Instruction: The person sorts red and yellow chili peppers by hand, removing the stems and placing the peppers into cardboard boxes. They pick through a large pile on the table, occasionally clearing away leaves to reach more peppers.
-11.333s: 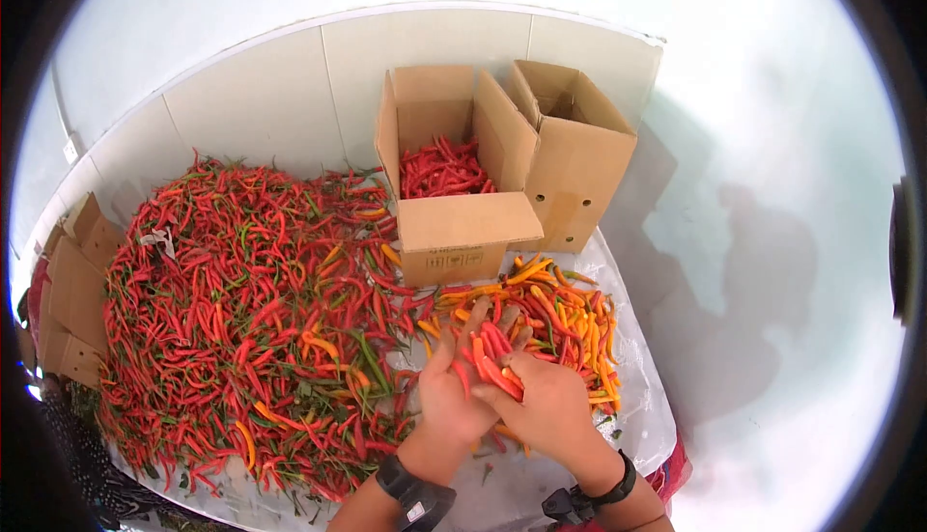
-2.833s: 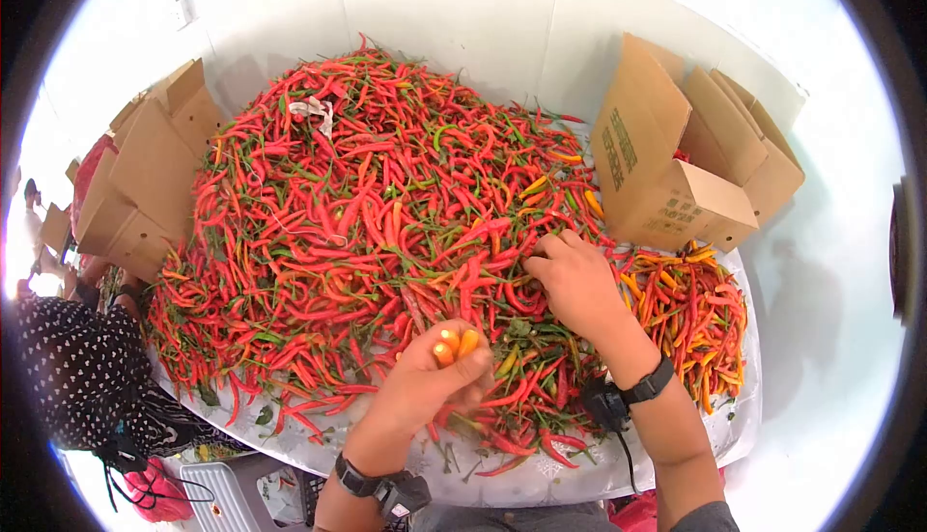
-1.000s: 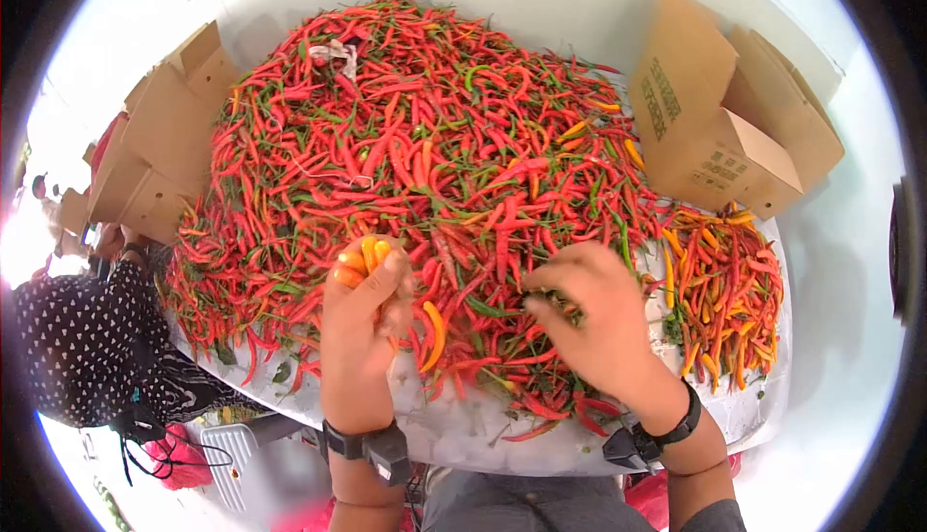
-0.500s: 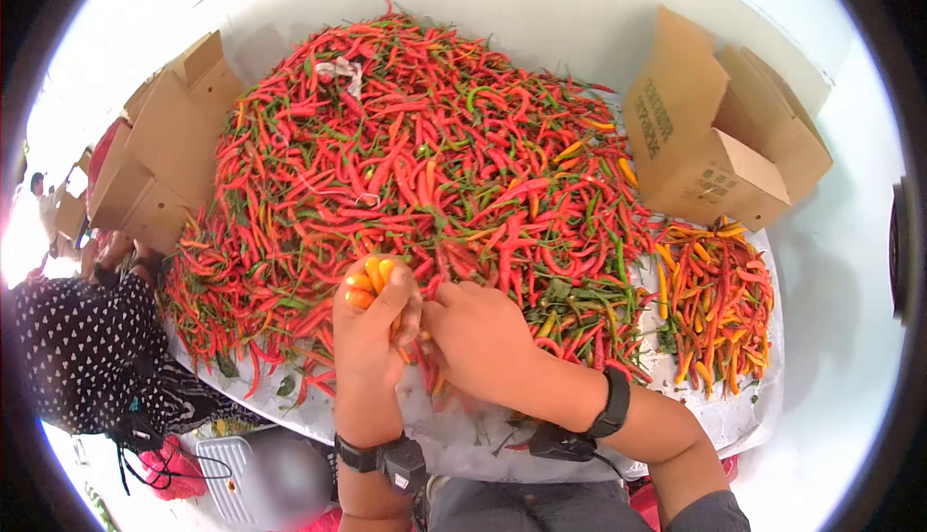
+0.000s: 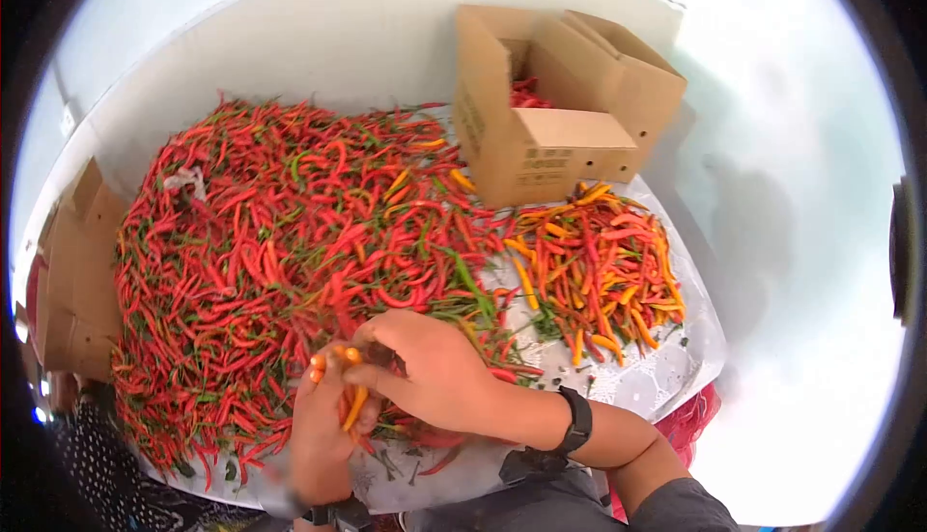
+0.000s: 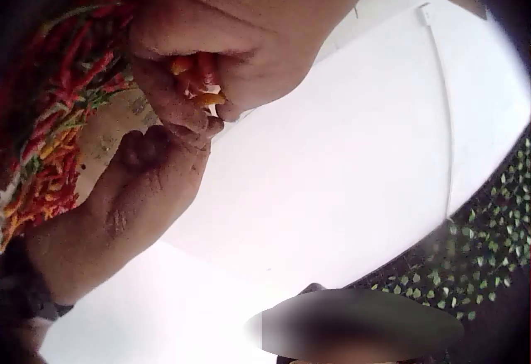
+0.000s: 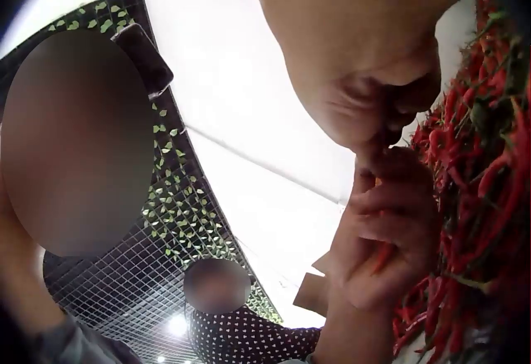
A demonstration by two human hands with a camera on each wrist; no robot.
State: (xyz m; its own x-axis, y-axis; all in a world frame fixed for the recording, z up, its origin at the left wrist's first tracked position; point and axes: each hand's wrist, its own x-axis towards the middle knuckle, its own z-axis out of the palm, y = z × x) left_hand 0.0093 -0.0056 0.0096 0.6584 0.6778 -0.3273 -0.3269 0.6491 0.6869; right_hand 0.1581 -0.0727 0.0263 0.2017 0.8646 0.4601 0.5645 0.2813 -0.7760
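Holding: orange chillies [image 5: 340,392], a small bunch, tips up, in my left hand [image 5: 319,431], fingers wrapped round them, over the near edge of the red pile [image 5: 261,233]. At the bunch: my right hand [image 5: 430,378], fingertips bent onto it; pinching one or only touching, I cannot tell. Beyond: orange pile [image 5: 599,266], box [image 5: 536,141]. Risk: the fist looks full; pushing another in could squeeze one out, down into the reds or off the table [image 5: 676,378].
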